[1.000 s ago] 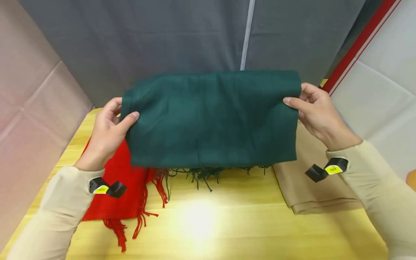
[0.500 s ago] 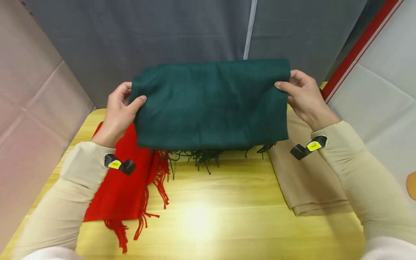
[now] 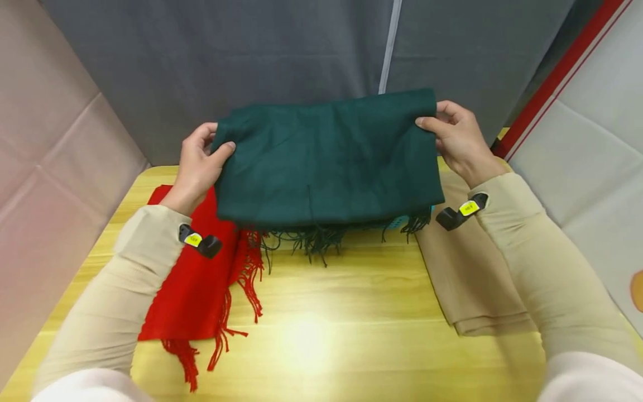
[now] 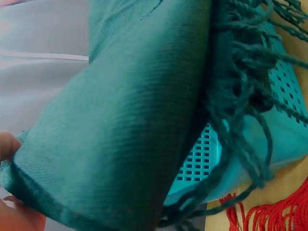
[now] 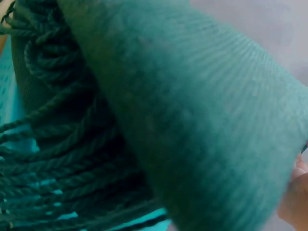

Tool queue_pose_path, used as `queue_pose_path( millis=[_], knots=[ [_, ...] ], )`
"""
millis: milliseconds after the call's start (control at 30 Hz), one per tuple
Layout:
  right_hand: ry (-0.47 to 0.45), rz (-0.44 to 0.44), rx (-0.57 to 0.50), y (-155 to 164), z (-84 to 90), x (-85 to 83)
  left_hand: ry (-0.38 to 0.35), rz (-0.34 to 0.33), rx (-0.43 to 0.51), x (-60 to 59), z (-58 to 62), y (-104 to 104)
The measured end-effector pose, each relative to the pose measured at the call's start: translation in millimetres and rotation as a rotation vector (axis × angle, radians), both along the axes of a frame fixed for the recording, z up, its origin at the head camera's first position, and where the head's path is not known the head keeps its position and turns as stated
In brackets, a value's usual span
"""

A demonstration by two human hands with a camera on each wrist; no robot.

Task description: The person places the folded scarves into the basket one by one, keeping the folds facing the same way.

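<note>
A folded dark green scarf (image 3: 326,162) with a fringe along its lower side is held up between both hands. My left hand (image 3: 198,162) pinches its left edge, thumb in front and fingers behind. At the opposite edge my right hand (image 3: 459,137) grips it the same way, a little higher. Behind and below the scarf is a turquoise perforated basket (image 4: 197,159), mostly hidden in the head view. Green fringe strands (image 4: 245,139) hang over the basket in the left wrist view. The scarf's fold fills most of the right wrist view.
On the left of the wooden table (image 3: 321,312) lies a folded red scarf (image 3: 196,290) with fringe. A folded beige cloth (image 3: 477,273) lies at the right, partly under my right forearm. A grey curtain (image 3: 251,50) stands behind, with pale walls on both sides.
Both hands have moved the green scarf farther away toward the curtain and drawn slightly closer together. A bit of the turquoise basket now shows below the scarf's right side.
</note>
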State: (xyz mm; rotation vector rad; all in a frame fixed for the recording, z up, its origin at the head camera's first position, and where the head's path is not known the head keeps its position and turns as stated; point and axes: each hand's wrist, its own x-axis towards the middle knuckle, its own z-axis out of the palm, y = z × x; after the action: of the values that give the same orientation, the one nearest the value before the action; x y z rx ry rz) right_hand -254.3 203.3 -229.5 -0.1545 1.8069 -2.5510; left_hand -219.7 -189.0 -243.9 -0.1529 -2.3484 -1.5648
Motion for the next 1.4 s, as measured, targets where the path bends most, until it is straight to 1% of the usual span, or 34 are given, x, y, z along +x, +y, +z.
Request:
queue_pose_path(
  millis=[233, 400, 600, 633, 767, 833, 967, 1133, 1300, 1400],
  knots=[
    [-0.016, -0.003, -0.022, 2.0, -3.2, -11.4, -0.020, 0.026, -0.016, -10.8, -3.4, 4.2],
    [-0.055, -0.025, 0.001, 3.8, -3.9, -19.3, -0.034, 0.035, -0.013, -18.0, -8.4, 7.1],
    [-0.077, -0.064, 0.156, 0.7, -8.6, -26.6, -0.034, 0.043, -0.011, -30.0, -15.5, 8.3],
    [-0.074, -0.068, 0.178, -0.4, -9.7, -27.8, -0.032, 0.050, 0.003, -31.3, -16.5, 9.0],
    [-0.070, -0.077, 0.225, -3.7, -13.2, -32.4, -0.034, 0.069, -0.014, -35.6, -20.8, 11.3],
    [-0.071, -0.079, 0.235, -4.3, -14.7, -34.9, -0.049, 0.079, -0.032, -38.7, -23.2, 13.1],
    [-0.081, -0.099, 0.269, -3.7, -17.9, -38.7, -0.098, 0.090, -0.121, -45.8, -26.5, 17.2],
    [-0.096, -0.095, 0.338, -2.5, -24.5, -41.7, -0.125, 0.072, -0.189, -47.9, -27.2, 24.5],
    [-0.100, -0.096, 0.426, -3.3, -29.6, -43.1, -0.143, 0.052, -0.195, -50.2, -33.4, 27.5],
    [-0.109, -0.100, 0.470, -3.7, -32.5, -44.1, -0.169, 0.040, -0.183, -50.7, -36.9, 27.7]
  ],
)
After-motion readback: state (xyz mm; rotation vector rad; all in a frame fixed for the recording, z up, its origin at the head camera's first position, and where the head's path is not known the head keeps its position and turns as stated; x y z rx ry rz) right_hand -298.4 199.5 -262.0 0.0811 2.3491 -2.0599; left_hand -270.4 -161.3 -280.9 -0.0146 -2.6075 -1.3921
